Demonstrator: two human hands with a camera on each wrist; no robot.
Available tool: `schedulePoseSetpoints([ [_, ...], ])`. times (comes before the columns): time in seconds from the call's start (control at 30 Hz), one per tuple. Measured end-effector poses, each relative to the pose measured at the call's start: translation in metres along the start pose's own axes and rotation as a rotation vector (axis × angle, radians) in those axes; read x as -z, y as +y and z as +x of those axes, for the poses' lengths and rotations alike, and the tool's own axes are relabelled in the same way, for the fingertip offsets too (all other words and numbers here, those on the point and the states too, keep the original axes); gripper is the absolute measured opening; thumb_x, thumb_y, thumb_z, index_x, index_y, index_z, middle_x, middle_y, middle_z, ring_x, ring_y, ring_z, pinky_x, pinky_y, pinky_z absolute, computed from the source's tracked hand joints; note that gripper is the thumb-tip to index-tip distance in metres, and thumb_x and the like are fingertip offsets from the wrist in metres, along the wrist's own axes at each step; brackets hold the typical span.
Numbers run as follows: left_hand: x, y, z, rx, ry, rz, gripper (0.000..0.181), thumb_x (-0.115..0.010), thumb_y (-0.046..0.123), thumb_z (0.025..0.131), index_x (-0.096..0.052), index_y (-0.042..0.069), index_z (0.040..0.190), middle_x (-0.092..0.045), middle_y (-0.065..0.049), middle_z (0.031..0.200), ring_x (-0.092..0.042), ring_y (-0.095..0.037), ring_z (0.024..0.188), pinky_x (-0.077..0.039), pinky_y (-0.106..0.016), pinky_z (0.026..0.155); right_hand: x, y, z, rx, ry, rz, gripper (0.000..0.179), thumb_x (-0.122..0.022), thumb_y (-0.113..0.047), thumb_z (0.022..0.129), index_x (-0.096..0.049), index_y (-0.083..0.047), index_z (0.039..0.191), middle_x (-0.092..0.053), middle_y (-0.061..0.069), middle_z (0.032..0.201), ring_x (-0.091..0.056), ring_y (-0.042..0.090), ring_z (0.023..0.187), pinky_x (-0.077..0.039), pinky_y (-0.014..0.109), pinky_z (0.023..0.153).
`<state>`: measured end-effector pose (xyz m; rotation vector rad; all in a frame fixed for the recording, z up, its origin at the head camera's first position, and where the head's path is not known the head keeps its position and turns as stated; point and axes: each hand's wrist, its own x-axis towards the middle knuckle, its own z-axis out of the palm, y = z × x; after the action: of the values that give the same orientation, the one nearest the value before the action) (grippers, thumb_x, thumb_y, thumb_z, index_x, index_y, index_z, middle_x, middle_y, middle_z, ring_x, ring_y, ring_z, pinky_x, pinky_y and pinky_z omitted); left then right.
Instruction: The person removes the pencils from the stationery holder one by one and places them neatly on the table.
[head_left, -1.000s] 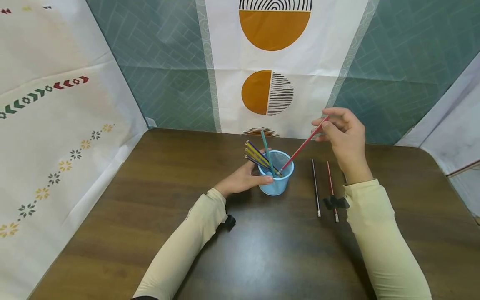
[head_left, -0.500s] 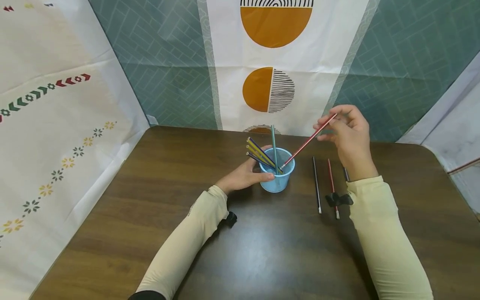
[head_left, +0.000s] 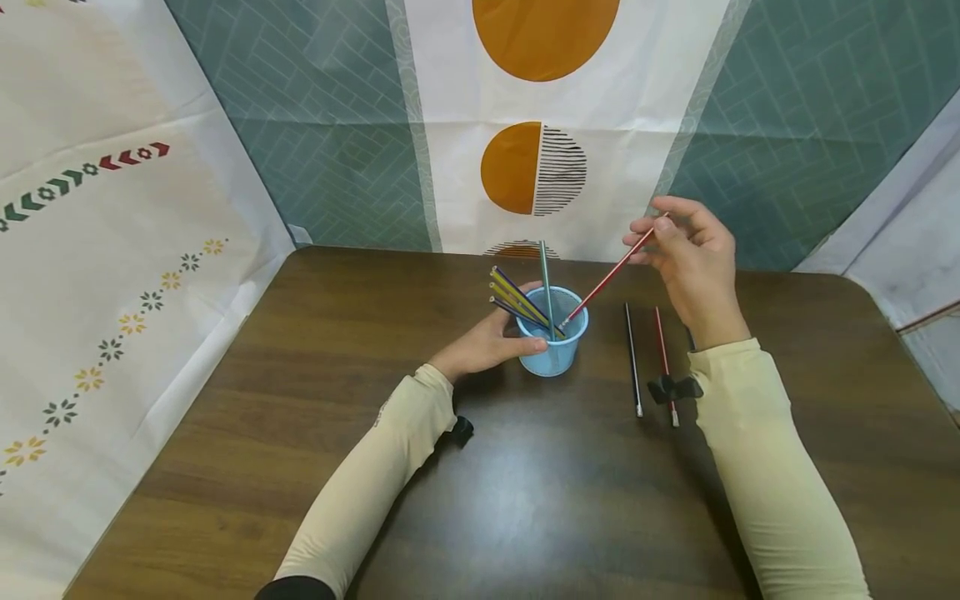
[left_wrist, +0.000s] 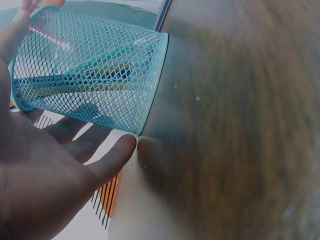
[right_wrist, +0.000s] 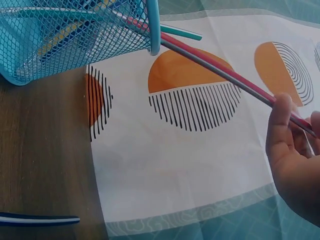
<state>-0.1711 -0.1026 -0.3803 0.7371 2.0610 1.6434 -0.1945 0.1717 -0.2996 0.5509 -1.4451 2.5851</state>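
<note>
A light-blue mesh pencil cup [head_left: 551,360] stands on the table, and my left hand [head_left: 480,346] holds it from the left, thumb near its rim. In the left wrist view the fingers of the left hand [left_wrist: 55,170] lie along the mesh cup [left_wrist: 95,70]. My right hand [head_left: 697,267] pinches a red pencil [head_left: 617,270] near its upper end. The pencil slants down to the left, its lower end inside the cup. Yellow-and-blue pencils [head_left: 516,293] lean left in the cup beside a nearly upright teal pencil [head_left: 545,279].
On the wooden table [head_left: 300,367], a black pencil [head_left: 632,358] and another red pencil [head_left: 662,346] lie right of the cup. A dark pencil [head_left: 690,338] is mostly hidden by the right wrist. A patterned cloth [head_left: 555,100] hangs behind the table.
The teal pencil has swung from leaning left to nearly upright. My right hand shifted slightly right, then back a little, still pinching the red pencil. The left hand stays on the cup.
</note>
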Motion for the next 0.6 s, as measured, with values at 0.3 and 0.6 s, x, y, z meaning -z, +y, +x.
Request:
schedulePoseSetpoints([
  [0.3,-0.001,0.014,-0.004,0.009,0.001,0.014,0.08,-0.067,0.022,0.089,-0.017,0.026,0.151,-0.039,-0.012,0.142,-0.039,-0.027,0.131,-0.034,-0.05,0.107,0.005,-0.008,0.004,0.023,0.073,-0.038,0.031,-0.054,0.001,0.094,-0.05,0.003,0.125,-0.068,0.024,0.105,-0.067,0.031,0.077,-0.053,0.03,0.054],
  [0.6,0.001,0.002,0.0,0.017,0.004,0.025,0.08,-0.067,0.023,0.089,-0.016,0.033,0.151,-0.039,-0.009,0.143,-0.038,-0.026,0.132,-0.032,-0.051,0.107,0.009,-0.017,0.004,0.033,0.107,-0.107,0.028,-0.053,-0.004,0.096,-0.05,-0.002,0.123,-0.067,0.022,0.111,-0.065,0.029,0.076,-0.048,0.026,0.05],
])
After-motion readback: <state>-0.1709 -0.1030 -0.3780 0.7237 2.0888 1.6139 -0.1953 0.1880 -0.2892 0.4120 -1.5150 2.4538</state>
